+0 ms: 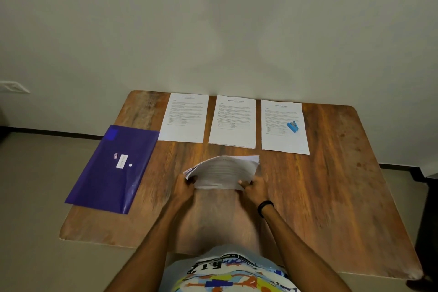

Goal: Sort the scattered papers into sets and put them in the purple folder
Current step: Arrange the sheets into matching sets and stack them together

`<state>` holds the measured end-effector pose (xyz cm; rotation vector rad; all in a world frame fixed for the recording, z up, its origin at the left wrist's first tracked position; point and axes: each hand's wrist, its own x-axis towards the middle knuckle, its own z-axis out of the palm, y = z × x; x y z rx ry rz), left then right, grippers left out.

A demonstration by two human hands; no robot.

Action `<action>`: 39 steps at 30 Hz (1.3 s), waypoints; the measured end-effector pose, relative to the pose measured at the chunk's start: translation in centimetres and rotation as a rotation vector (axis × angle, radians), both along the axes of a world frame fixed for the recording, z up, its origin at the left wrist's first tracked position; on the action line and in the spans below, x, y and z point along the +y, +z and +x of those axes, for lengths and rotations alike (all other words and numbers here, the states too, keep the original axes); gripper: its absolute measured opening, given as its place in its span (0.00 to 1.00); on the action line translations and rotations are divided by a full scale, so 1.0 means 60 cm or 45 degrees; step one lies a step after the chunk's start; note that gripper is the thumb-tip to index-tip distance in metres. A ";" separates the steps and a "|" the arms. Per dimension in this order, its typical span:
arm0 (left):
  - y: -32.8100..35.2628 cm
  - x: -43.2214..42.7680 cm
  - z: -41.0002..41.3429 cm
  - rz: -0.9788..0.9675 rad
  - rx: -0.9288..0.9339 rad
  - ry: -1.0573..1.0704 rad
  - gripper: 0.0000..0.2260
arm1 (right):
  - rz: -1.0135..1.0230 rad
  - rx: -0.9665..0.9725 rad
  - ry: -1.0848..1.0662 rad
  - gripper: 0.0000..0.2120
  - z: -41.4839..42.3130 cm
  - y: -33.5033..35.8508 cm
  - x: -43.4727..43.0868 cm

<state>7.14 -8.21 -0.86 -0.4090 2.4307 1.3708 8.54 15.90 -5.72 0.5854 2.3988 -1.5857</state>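
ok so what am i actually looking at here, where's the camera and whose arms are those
There is no machine here. The single picture comes from a camera worn on a person's head, looking forward and down, so the two bare arms reaching in from the bottom are that person's own.

Both hands grip one loose stack of papers in the middle of the wooden table: the left hand at its left edge, the right hand, with a black wristband, at its right edge.

Along the far edge lie three piles of printed pages side by side: the left pile, the middle pile and the right pile. A small blue stapler sits on the right one.

The purple folder lies shut at the left, hanging partly over the table's edge.
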 end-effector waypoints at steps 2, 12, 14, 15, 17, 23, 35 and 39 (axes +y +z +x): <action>0.023 0.001 -0.002 0.069 0.041 0.017 0.11 | -0.048 0.064 0.012 0.07 -0.005 0.025 0.001; 0.108 -0.053 -0.097 1.300 -0.111 0.028 0.21 | -0.936 -0.252 0.195 0.22 -0.031 0.101 0.020; 0.123 -0.048 -0.109 1.461 -0.133 0.146 0.19 | -1.010 -0.320 0.290 0.24 -0.030 0.115 0.019; 0.124 -0.045 -0.116 1.486 -0.155 0.186 0.18 | -1.066 -0.335 0.306 0.23 -0.026 0.122 0.016; 0.129 -0.038 -0.125 1.474 -0.212 0.275 0.14 | -1.192 -0.363 0.287 0.22 -0.019 0.129 0.010; 0.124 -0.017 -0.127 1.656 -0.320 0.356 0.14 | -1.168 -0.396 0.273 0.21 -0.009 0.134 0.001; 0.115 -0.027 -0.124 1.562 -0.326 0.457 0.14 | -1.067 -0.352 0.276 0.20 -0.006 0.141 -0.020; 0.121 -0.035 -0.094 1.137 -0.240 0.219 0.11 | -0.880 -0.104 0.142 0.19 -0.013 0.138 -0.016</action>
